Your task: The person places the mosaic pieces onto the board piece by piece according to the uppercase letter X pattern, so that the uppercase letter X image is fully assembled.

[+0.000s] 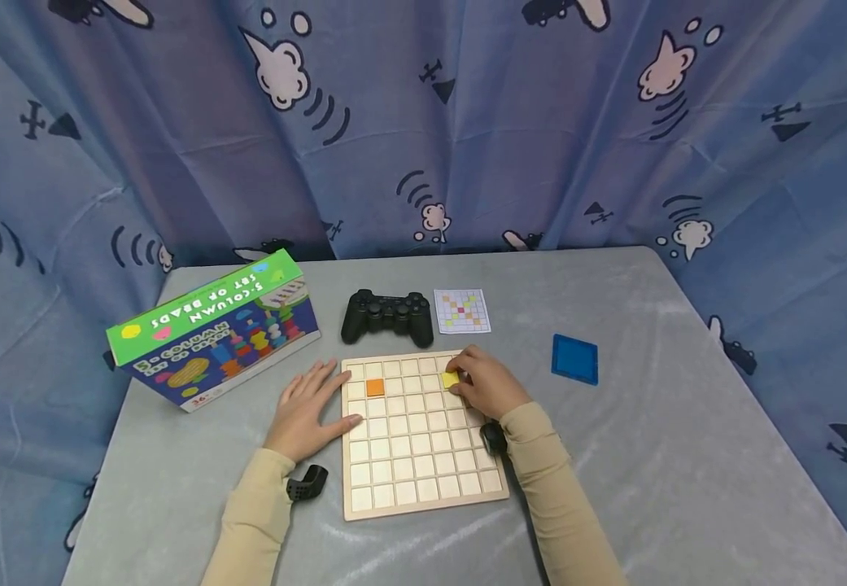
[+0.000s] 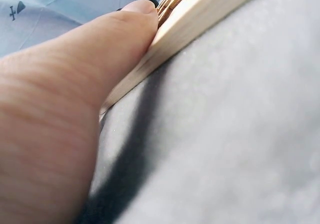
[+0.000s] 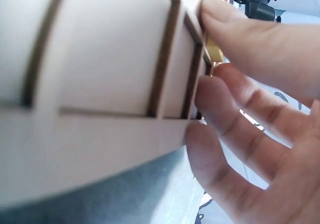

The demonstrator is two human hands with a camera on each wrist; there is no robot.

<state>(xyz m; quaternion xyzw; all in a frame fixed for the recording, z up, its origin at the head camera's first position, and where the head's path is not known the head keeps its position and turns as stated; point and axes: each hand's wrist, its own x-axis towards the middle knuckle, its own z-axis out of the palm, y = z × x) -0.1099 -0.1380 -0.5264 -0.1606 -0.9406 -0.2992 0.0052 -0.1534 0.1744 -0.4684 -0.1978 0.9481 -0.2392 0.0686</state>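
A square wooden grid board (image 1: pixel 426 513) lies on the table, its cells pale inside raised dividers. An orange square tile (image 1: pixel 375 387) sits in a cell near its far left corner. Towards the far right corner, my right hand (image 1: pixel 492 382) pinches a yellow square tile (image 1: pixel 450 380) between thumb and finger, right at the grid; in the right wrist view its other fingertips touch the board's edge. My left hand (image 1: pixel 306 415) rests spread at the board's left side, thumb and fingertips on the rim. The left wrist view has that thumb (image 2: pixel 120 38) against the wooden edge.
Behind the board lie a black game controller (image 1: pixel 386 316) and a small card with a coloured grid pattern (image 1: pixel 462 311). A green and blue toy box (image 1: pixel 218 338) stands at the left. To the right is a blue shallow tray (image 1: pixel 574 359). A patterned curtain (image 1: pixel 423 122) hangs around the table.
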